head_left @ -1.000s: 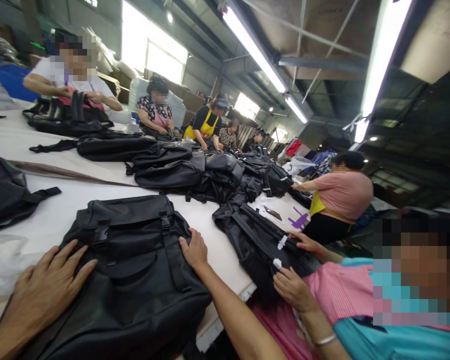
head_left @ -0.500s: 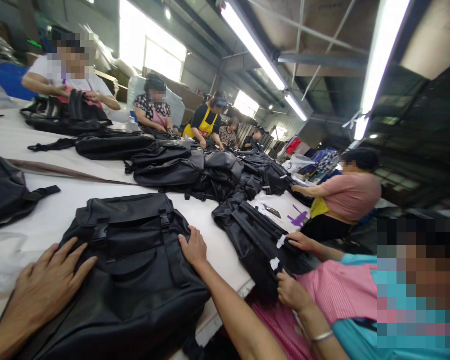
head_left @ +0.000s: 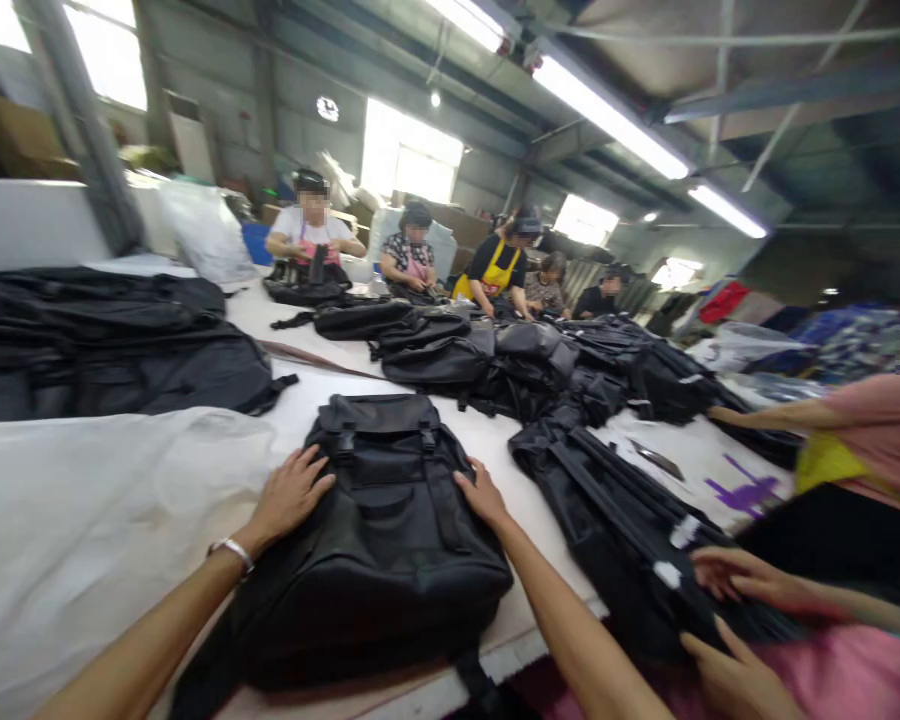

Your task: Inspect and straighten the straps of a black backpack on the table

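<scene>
A black backpack (head_left: 367,570) lies front side up on the table before me, its flap and two buckled straps facing away. Spread along its left side is my left hand (head_left: 294,492), fingers apart and resting on the bag; a silver bracelet circles that wrist. My right hand (head_left: 486,494) touches the opposite upper edge with its fingers extended, not closed round the bag. One loose strap (head_left: 476,675) hangs near the table's front edge.
To the right, a co-worker's hands (head_left: 750,590) are at another black backpack (head_left: 585,490) with white tags. A heap of black bags (head_left: 450,350) crosses the table. More bags (head_left: 105,340) and clear plastic (head_left: 105,500) lie left. A purple piece (head_left: 742,487) is at right.
My view has swung left and drawn back, so the left bags and plastic now show. Both hands remain on the backpack's sides. The co-worker's hand at right has lifted off the tag.
</scene>
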The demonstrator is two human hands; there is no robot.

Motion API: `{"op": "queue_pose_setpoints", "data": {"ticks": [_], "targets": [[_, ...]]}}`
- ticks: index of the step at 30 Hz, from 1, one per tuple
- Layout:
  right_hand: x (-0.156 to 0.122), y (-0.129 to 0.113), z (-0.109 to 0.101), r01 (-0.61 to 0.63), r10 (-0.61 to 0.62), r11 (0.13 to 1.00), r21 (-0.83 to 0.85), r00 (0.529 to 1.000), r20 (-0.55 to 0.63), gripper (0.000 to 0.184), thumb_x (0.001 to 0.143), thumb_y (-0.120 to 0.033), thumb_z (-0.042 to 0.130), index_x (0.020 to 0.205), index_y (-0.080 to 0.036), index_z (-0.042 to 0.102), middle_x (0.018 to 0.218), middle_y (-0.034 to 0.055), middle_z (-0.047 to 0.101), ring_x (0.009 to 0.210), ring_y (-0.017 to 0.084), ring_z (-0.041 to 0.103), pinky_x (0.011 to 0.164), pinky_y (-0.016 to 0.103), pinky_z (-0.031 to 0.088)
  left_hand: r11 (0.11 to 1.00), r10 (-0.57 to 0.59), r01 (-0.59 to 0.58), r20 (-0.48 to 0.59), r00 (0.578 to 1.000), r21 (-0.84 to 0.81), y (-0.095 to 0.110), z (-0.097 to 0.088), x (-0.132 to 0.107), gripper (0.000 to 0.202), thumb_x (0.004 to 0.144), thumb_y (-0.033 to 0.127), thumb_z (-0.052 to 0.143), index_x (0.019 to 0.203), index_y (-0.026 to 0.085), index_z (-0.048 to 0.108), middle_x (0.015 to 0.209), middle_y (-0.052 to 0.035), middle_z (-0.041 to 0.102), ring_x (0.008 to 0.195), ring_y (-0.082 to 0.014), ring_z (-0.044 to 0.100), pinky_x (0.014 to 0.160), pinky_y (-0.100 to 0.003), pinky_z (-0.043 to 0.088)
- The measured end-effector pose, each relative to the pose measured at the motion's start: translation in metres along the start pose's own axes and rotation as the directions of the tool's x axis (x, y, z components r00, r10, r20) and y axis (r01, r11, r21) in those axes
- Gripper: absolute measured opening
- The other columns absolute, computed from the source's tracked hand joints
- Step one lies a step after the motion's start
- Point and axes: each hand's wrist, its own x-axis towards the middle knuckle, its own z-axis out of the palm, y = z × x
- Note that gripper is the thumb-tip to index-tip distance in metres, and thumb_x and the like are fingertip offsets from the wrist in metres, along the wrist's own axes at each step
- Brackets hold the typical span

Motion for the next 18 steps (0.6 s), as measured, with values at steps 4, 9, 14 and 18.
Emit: {"op": "queue_pose_setpoints", "data": {"ticks": [4,9,14,18], "targets": [[-0.021,0.028,-0.019,-0.090,0.074,0.987,0.134,0.990,0.120,0.072,0.079,-0.049,0.053,0.138,-0.012,0.037,0.120,0.0171,0.060,0.095,0.021,0.067,0.085,0.033,0.051,0.980,-0.154,0.147,-0.045,0.987,-0.135,-0.017,-0.026,-0.031,0.058,0.089,0.047,0.027,0.122,0.010,0.056,0.134,-0.0132,0.053,0.127,-0.0216,0.045,0.112,-0.034,0.030],[-0.061,0.065,-0.029,-0.161,0.134,0.946,0.280,0.985,0.112,0.057,0.065,-0.058,0.059,0.102,-0.015,0.065,0.103,0.0138,0.069,0.100,0.028,0.065,0.093,0.038,0.048,0.912,-0.296,0.280,-0.008,0.955,-0.301,-0.014,-0.029,-0.103,0.065,0.084,0.057,0.033,0.122,0.010,0.056,0.137,-0.0149,0.050,0.128,-0.0248,0.046,0.110,-0.038,0.034],[-0.071,0.061,-0.028,-0.159,0.109,0.939,0.304,0.979,0.173,0.050,0.062,-0.066,0.057,0.073,-0.018,0.068,0.080,0.0095,0.072,0.090,0.030,0.067,0.082,0.037,0.053,0.827,-0.382,0.336,-0.011,0.924,-0.451,0.000,-0.023,-0.123,0.071,0.076,0.055,0.047,0.128,0.007,0.049,0.143,-0.0178,0.041,0.136,-0.0279,0.034,0.117,-0.040,0.021],[-0.079,0.056,-0.028,-0.076,0.059,0.968,0.238,0.995,0.080,0.051,0.066,-0.067,0.051,0.070,-0.019,0.068,0.077,0.0089,0.072,0.083,0.029,0.069,0.077,0.035,0.055,0.780,-0.403,0.330,-0.024,0.915,-0.532,-0.001,-0.033,-0.123,0.068,0.074,0.050,0.050,0.130,0.010,0.047,0.138,-0.0158,0.048,0.129,-0.0276,0.044,0.113,-0.040,0.029]]}}
